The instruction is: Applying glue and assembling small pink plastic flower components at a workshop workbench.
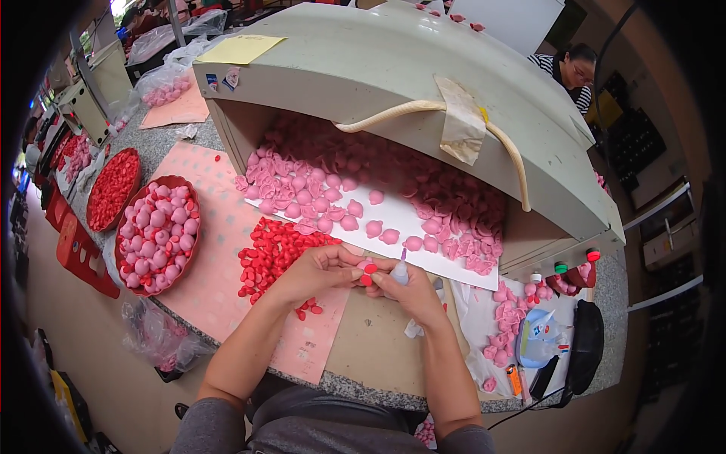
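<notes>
In front of my chest, both hands meet over the worktable. My left hand (330,271) is closed, its fingertips pinching a small pink and red piece (368,267). Between the fingers of my right hand (412,293) sits a small clear squeeze bottle (399,273) with a purple tip pointing up. That hand's thumb and finger also pinch a small red piece (367,280) against the pink one. Just left of my left hand lies a heap of red pieces (272,253) on a pink sheet (208,204).
A grey open-fronted box (378,57) stands ahead, holding rows of pink shaped pieces (333,189) on a white board. At left are a bowl of pink balls (157,234) and a bowl of red pieces (113,189). A blue container (538,340) sits right. Another person (571,72) is beyond.
</notes>
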The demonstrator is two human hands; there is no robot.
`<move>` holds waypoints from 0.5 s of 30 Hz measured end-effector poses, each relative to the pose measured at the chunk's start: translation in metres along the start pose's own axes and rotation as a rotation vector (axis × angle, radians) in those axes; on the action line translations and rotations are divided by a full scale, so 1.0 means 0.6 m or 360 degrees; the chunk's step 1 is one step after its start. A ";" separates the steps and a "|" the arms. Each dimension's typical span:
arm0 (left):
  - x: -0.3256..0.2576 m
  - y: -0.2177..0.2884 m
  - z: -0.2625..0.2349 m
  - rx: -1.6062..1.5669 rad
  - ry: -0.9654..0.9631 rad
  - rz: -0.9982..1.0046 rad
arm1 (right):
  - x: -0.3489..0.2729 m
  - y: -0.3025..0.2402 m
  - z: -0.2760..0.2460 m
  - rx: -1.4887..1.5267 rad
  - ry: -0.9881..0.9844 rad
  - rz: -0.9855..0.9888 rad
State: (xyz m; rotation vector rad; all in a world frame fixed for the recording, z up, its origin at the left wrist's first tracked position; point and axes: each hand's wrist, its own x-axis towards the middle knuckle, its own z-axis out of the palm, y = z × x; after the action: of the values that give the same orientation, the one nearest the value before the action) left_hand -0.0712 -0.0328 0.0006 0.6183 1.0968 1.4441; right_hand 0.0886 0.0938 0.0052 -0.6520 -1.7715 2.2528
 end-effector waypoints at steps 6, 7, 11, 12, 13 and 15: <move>-0.003 0.009 -0.003 0.0016 0.0039 0.0033 | 0.006 -0.011 0.008 -0.0021 -0.0014 0.0013; -0.007 0.012 -0.004 -0.0006 0.0031 0.0048 | 0.006 -0.015 0.013 -0.0028 0.0006 0.0008; -0.049 0.030 -0.021 0.0021 0.0084 0.0192 | 0.013 -0.046 0.053 -0.0127 -0.0077 -0.0024; -0.067 0.044 -0.025 0.0036 0.0086 0.0229 | 0.018 -0.059 0.070 -0.0127 -0.0174 -0.0056; -0.091 0.067 -0.021 -0.0081 0.0070 0.0278 | 0.024 -0.073 0.088 -0.0132 -0.0221 -0.0060; -0.146 0.089 -0.037 0.0103 0.0285 0.0417 | 0.036 -0.097 0.135 -0.0128 -0.0385 -0.0026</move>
State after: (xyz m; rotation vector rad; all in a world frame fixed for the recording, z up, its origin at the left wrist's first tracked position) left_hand -0.0975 -0.1172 0.0568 0.7091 1.2406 1.7210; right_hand 0.0261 0.0478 0.0713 -0.3898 -1.9769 2.3445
